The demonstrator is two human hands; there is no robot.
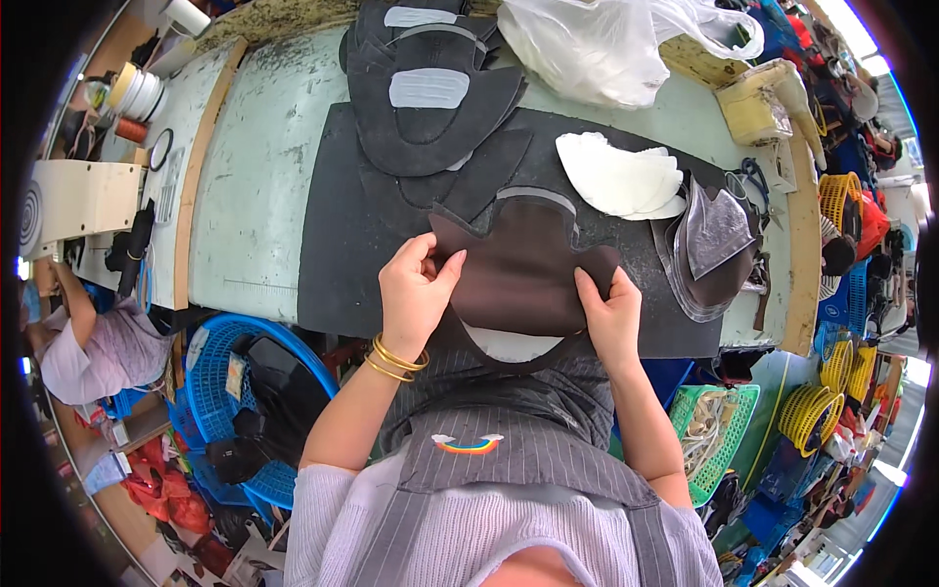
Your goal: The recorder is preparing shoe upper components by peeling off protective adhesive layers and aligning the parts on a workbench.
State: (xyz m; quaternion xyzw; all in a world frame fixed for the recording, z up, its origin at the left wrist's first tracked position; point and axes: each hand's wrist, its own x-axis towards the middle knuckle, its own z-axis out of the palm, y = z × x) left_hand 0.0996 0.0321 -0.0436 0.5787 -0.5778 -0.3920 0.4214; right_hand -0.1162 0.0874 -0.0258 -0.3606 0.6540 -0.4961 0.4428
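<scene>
A dark brown shoe-upper piece [514, 269] is stretched between my hands above the near edge of a black mat [342, 264]. My left hand [419, 292] pinches its left corner between thumb and fingers. At the right corner, my right hand [612, 315] grips it with the thumb on top. A black curved edge with a pale lining patch [514, 344] shows below the brown material. Beyond it lie stacked black U-shaped shoe uppers [430, 137], with white patches on them. White curved pieces [621, 176] fan out at the far right, beside a pile of dark toe-shaped pieces [709, 240].
A white plastic bag [587, 49] sits at the table's far side. Scissors [755, 181] lie near the right edge. A blue basket [210, 362] with black pieces stands at lower left, a green basket [738, 411] at lower right. Another person [108, 342] sits at far left.
</scene>
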